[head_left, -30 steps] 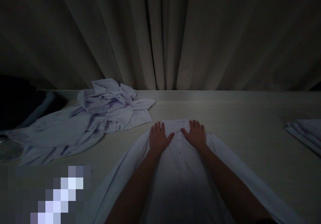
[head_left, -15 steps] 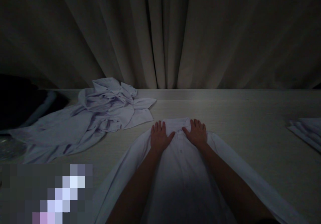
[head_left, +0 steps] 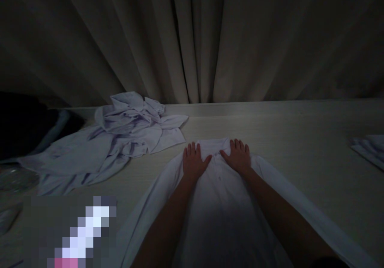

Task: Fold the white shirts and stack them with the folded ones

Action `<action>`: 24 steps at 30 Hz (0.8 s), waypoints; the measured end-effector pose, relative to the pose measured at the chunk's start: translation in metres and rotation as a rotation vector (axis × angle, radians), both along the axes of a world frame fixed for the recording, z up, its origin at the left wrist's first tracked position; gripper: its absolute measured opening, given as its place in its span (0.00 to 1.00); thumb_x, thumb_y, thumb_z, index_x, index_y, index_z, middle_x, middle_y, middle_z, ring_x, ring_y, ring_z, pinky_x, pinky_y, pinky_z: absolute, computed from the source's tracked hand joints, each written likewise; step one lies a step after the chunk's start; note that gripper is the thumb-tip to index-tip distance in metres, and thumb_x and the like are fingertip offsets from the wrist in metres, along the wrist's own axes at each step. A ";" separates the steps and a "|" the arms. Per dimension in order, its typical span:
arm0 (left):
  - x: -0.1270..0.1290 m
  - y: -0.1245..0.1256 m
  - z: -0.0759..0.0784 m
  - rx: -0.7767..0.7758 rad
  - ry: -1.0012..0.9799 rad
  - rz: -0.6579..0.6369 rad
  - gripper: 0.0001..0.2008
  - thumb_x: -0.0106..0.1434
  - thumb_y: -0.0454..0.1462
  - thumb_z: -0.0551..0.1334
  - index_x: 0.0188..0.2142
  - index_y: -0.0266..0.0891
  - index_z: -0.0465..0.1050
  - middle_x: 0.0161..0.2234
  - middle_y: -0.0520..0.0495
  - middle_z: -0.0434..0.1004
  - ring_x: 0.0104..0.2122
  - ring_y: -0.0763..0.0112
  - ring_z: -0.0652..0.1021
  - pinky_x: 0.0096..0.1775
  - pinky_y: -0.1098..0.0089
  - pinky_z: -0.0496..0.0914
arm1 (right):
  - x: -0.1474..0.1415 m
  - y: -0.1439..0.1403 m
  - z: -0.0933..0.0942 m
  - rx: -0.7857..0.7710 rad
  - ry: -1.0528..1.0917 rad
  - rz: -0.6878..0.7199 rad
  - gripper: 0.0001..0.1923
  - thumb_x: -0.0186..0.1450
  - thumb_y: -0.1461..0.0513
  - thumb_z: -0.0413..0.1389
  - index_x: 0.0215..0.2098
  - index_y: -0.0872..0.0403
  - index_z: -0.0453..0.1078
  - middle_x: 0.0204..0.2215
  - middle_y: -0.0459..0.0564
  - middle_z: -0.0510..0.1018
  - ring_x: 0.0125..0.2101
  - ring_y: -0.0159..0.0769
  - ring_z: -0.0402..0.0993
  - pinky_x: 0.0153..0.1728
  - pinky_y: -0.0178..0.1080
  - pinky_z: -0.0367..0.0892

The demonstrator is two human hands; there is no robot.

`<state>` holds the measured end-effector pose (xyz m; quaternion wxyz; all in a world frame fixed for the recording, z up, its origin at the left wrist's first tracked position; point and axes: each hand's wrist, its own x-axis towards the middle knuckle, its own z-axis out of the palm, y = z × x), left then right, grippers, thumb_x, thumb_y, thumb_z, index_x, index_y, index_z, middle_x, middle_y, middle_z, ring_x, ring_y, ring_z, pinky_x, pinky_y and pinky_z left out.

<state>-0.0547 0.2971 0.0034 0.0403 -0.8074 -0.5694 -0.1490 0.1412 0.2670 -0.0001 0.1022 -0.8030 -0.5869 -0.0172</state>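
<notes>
A white shirt (head_left: pixel 222 204) lies spread on the counter (head_left: pixel 300 148), front side up, with the button line running down the middle and the collar at the far end. The left hand (head_left: pixel 194 161) and the right hand (head_left: pixel 239 157) both lie flat on the shirt just below the collar, one on each side of the buttons. The fingers are stretched out and a little apart, palms down; neither hand grips anything, they only press the cloth.

The body of the shirt looks quite smooth between the two arms. The sleeves go out to the left and to the right towards the near edge, and they are not folded in. So, as I judge it, the shirt is laid out and flattened at the top, but no fold is made in it yet: sleeves, sides and bottom are all left to do.

To the left, near the curtain (head_left: pixel 198 40), there is a pile (head_left: pixel 120 140) of crumpled white shirts, well apart from the hands; these seem not handled yet. At the far right edge a small stack (head_left: pixel 369 150) of neatly folded cloth lies on the counter, only partly in view. The light is weak, so fine wrinkles are difficult to see.
</notes>
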 end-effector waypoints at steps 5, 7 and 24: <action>-0.001 -0.003 0.007 -0.034 -0.075 -0.017 0.39 0.61 0.58 0.44 0.59 0.31 0.57 0.62 0.33 0.56 0.63 0.52 0.56 0.62 0.54 0.47 | -0.002 -0.002 0.004 -0.019 0.029 0.013 0.45 0.60 0.38 0.39 0.64 0.60 0.47 0.65 0.61 0.51 0.64 0.50 0.41 0.61 0.54 0.32; -0.004 -0.002 0.015 -0.100 -0.164 -0.014 0.36 0.62 0.56 0.45 0.58 0.32 0.60 0.61 0.33 0.58 0.62 0.54 0.57 0.62 0.55 0.49 | 0.001 0.000 0.007 -0.062 0.096 0.023 0.47 0.60 0.37 0.39 0.64 0.61 0.46 0.65 0.61 0.49 0.64 0.51 0.39 0.61 0.55 0.32; -0.016 0.088 0.037 -0.524 -0.465 -0.033 0.15 0.58 0.36 0.54 0.44 0.36 0.68 0.33 0.47 0.77 0.31 0.71 0.75 0.33 0.72 0.67 | 0.038 0.046 0.029 0.061 0.700 0.118 0.17 0.57 0.52 0.53 0.33 0.56 0.73 0.28 0.49 0.78 0.29 0.34 0.72 0.32 0.36 0.66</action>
